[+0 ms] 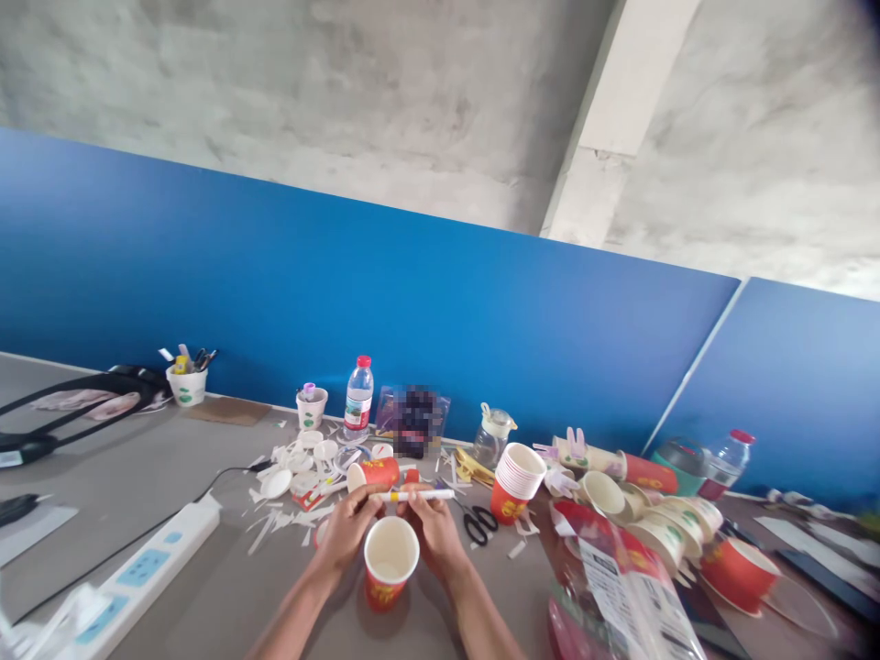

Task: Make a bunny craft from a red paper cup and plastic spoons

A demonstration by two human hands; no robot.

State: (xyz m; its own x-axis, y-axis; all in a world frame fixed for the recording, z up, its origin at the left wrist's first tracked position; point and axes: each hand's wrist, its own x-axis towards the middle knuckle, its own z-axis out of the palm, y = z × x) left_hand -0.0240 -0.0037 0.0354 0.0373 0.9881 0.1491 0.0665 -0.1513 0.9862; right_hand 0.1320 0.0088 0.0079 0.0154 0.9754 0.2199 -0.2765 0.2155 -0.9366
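Both my hands meet low in the middle of the desk, just behind an upright red paper cup (390,561) with a white inside. My left hand (349,527) and my right hand (432,527) each pinch one end of a thin white pen (414,495) with a yellow band, held level between them. Fingers of both hands are curled closed around it. Another red cup (375,473) lies on its side just beyond the pen.
Paper scraps and cut cup pieces (295,477) litter the desk. Black scissors (479,523), a stack of red cups (514,484), a water bottle (358,395), more cups in a plastic sleeve (619,559) at right. A white power strip (148,568) at left. Blue partition (412,312) behind.
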